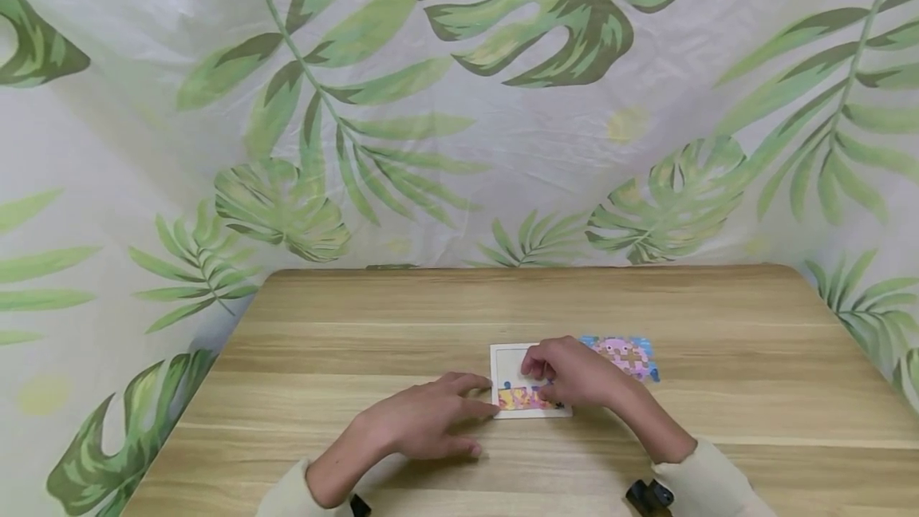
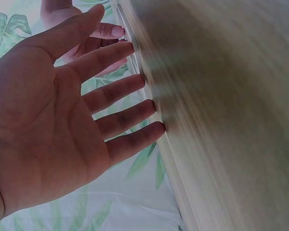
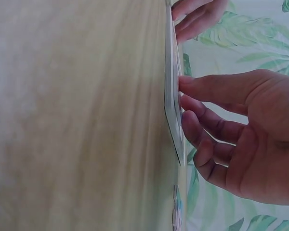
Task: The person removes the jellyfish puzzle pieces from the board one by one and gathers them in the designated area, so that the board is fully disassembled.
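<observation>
Puzzle tray: white-rimmed, flat on wood-grain tabletop, betw. both hands.
Strip of yellow/pink jigsaw pcs: laid along near side of tray, w/ pale bare base on far side.
Blue pc: in tray, just far of strip, toward L.
L hand: stretched & spread at the fingers, two tips by tray's L rim in head view; palm side seen in L wrist view.
R hand: over R part of tray, bent at the fingers, straighter at the thumb; w/ tips at tray surface per R wrist view. Can't tell if pinching a pc.
Pink/blue jigsaw: R & far of tray, partly behind R hand; pattern legible in head view, edge-on sliver in R wrist view.
Tray's thin side: plain in R wrist view, lost in head view.
Leaf-print cloth: hung beyond table's far edge.
</observation>
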Motion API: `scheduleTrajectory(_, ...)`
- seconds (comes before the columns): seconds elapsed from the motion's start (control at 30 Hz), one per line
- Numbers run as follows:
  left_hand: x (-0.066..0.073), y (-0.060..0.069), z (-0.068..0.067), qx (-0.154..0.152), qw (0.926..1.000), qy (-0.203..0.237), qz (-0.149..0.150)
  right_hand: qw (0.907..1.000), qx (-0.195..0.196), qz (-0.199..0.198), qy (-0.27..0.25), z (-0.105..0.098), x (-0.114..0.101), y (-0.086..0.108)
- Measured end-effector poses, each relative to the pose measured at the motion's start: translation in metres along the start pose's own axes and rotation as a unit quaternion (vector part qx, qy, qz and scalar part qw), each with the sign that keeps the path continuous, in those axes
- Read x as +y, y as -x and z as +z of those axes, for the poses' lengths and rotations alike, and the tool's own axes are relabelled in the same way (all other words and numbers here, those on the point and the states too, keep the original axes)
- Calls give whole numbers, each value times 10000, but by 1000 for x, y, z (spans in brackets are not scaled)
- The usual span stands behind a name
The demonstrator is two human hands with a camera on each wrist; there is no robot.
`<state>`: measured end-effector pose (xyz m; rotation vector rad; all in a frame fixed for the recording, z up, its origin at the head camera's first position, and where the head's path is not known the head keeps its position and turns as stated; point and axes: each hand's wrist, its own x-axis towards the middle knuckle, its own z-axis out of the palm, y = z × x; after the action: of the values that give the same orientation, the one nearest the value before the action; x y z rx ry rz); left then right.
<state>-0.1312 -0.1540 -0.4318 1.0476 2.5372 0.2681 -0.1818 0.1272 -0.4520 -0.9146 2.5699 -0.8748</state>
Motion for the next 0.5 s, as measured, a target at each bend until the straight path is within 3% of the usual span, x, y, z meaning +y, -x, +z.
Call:
scheduleTrajectory(0.2, 0, -1, 1, -8, 10000, 6, 37, 10000, -34, 78, -3, -6, 2, 6)
scheduleTrajectory(0.5, -1, -1, 1, -57, 10000, 2, 39, 9998, -160, -109, -67, -6, 5, 5)
